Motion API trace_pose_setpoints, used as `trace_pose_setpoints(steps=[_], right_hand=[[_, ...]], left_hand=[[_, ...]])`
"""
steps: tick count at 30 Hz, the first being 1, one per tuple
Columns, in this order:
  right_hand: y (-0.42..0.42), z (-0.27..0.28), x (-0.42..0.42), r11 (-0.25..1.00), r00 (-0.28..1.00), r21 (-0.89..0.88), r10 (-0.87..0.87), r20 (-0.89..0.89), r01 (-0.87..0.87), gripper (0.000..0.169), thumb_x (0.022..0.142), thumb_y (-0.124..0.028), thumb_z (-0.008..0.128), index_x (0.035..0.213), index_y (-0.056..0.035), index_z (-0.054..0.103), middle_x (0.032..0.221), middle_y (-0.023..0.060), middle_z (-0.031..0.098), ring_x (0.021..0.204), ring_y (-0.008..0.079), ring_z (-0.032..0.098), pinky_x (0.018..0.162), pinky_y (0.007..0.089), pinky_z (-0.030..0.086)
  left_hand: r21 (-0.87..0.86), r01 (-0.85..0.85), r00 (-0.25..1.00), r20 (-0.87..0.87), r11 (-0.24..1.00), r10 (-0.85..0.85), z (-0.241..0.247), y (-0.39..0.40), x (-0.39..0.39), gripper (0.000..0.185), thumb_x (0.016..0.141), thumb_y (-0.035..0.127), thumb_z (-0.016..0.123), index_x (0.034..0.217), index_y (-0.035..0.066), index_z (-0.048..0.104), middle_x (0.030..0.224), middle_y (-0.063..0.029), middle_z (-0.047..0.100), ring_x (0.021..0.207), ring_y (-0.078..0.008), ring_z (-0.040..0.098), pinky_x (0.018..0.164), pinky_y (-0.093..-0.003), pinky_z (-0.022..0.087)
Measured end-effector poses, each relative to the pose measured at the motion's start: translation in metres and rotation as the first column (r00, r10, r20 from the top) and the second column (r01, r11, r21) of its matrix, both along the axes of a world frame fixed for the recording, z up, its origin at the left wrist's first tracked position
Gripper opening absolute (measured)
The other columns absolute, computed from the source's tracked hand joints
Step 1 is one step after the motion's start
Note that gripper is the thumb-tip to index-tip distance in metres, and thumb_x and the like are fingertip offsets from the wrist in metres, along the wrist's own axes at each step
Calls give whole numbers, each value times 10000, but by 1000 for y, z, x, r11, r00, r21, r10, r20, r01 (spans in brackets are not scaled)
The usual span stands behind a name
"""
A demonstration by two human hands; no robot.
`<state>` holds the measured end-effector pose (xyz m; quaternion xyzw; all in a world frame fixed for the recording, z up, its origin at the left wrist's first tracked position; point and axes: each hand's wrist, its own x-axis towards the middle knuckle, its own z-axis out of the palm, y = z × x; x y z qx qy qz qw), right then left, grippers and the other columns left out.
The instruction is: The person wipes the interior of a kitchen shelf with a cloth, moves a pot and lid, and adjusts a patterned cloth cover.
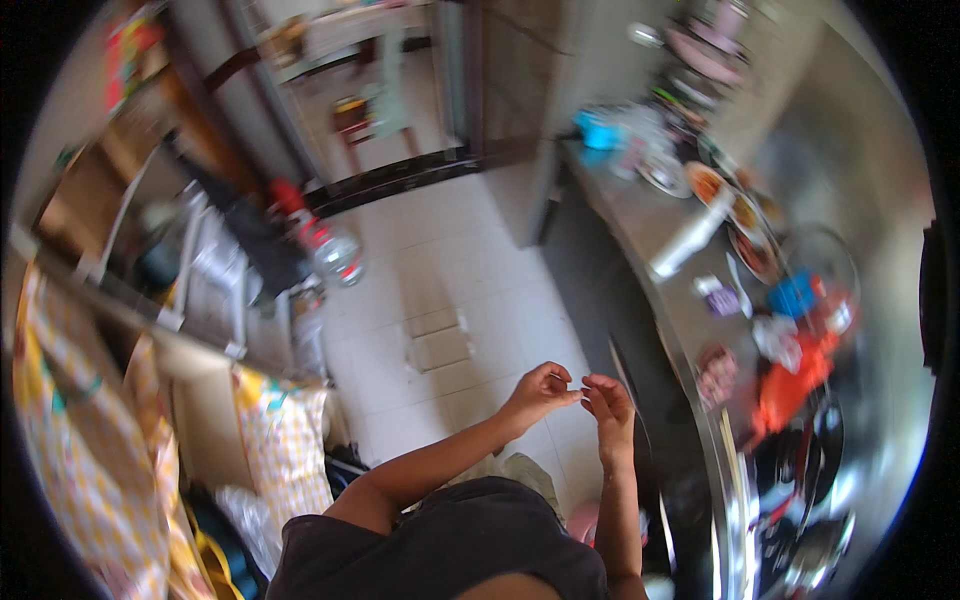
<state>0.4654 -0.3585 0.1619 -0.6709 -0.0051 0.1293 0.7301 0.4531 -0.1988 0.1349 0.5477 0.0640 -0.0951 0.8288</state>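
Note:
My left hand [545, 390] and my right hand [609, 405] are raised in front of my body, above the tiled floor [517, 330]. Their fingertips come together or nearly so; contact is unclear. On the left hand the fingers curl loosely, with a gap between them and the thumb. The right hand's fingers are bent towards the left thumb. I see nothing held in either hand, though blur could hide something tiny. To the right of my right hand runs a steel counter [634, 217]. Pieces of what looks like raw meat [718, 375] lie on it.
The counter also bears an orange plastic bag [795, 382], a purple-and-white packet [721, 300], a white roll-like package [694, 232] and a dark pan [827, 442]. Leftward stand a shelf unit with checked cloth [281, 442] and a clear bottle [337, 255]. A doorway opens ahead.

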Motion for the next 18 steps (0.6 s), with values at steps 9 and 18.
trace_pose_setpoints(steps=[9,18], right_hand=[[-165,0,-100,749,748,4,-661,-58,662,288,995,-219,478,1175,-21,587,1082,82,655,966,137,608,821,267,487],[-324,12,-256,248,244,52,-968,61,967,294,934,-231,601,1134,-20,651,1055,65,683,933,106,621,816,247,483]], left_hand=[[-132,603,794,-1,787,-608,30,-170,9,239,799,28,725,984,46,577,886,0,597,855,-82,584,799,-227,480],[-68,875,484,125,479,-866,48,-386,-73,189,829,67,710,979,27,601,851,-52,666,802,-120,636,767,-242,510]])
